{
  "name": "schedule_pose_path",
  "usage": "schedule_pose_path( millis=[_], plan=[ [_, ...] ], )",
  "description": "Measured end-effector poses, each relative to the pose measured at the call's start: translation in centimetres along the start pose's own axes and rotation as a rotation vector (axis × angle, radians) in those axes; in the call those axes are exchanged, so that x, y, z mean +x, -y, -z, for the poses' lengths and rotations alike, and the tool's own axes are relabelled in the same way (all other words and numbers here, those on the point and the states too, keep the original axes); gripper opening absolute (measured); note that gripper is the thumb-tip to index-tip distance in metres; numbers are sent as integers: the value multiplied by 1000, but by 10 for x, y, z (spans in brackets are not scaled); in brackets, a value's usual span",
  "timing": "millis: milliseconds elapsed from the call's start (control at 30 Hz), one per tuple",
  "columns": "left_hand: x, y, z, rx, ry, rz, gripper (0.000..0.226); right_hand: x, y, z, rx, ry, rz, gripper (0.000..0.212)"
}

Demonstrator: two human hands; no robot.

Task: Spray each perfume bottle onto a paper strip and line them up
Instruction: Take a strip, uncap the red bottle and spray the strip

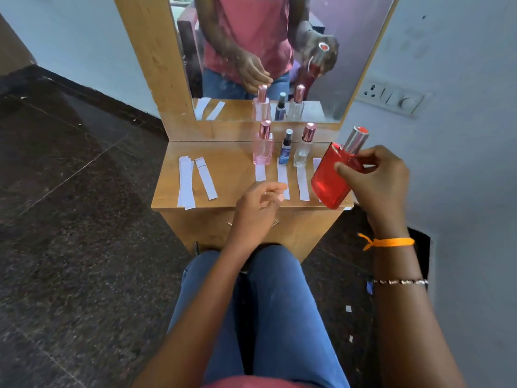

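The right hand (372, 177) grips a red perfume bottle (330, 177) with a silver cap, thumb and fingers curled round its upper body, and holds it tilted above the right end of the wooden bench (223, 175), the cap leaning up and to the right. The left hand (258, 204) hovers over the front edge of the bench with its fingers loosely curled and holding nothing, its fingertips just above the near ends of the paper strips.

Three bottles stand upright in a row near the back of the bench: a pink bottle (263, 147) with a rose-gold cap, a small blue bottle (286, 148) with a dark cap, and a clear bottle (304, 147) with a rose-gold cap. Each stands on the far end of its own white paper strip: one under the pink bottle (260, 172), one under the blue (282, 175), one under the clear (303, 184). A fourth strip (317, 163) shows partly behind the red bottle.

At the left of the bench, well apart from the bottles, lies a small stack of spare strips (185, 182) with a single strip (206, 177) just beside it. A mirror (279, 51) rises behind the bench and reflects the bottles and hands. A switch plate (391, 98) sits on the wall to the right.
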State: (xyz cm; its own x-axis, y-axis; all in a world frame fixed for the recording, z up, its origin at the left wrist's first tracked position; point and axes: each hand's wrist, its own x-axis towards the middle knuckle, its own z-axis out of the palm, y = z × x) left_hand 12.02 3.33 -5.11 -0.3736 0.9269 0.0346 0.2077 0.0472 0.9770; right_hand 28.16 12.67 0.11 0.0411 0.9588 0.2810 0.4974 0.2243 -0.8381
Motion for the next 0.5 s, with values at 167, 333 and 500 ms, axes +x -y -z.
schedule_pose_path(
  millis=[167,333,500],
  plan=[
    [3,3,6,61,-43,-5,19,19,-1,-32,11,-162,-20,20],
    [5,5,10,96,-63,-23,19,31,-3,-52,4,-213,-43,20],
    [7,7,10,101,-59,-35,21,37,-5,-62,-42,-217,-34,22]
  ],
)
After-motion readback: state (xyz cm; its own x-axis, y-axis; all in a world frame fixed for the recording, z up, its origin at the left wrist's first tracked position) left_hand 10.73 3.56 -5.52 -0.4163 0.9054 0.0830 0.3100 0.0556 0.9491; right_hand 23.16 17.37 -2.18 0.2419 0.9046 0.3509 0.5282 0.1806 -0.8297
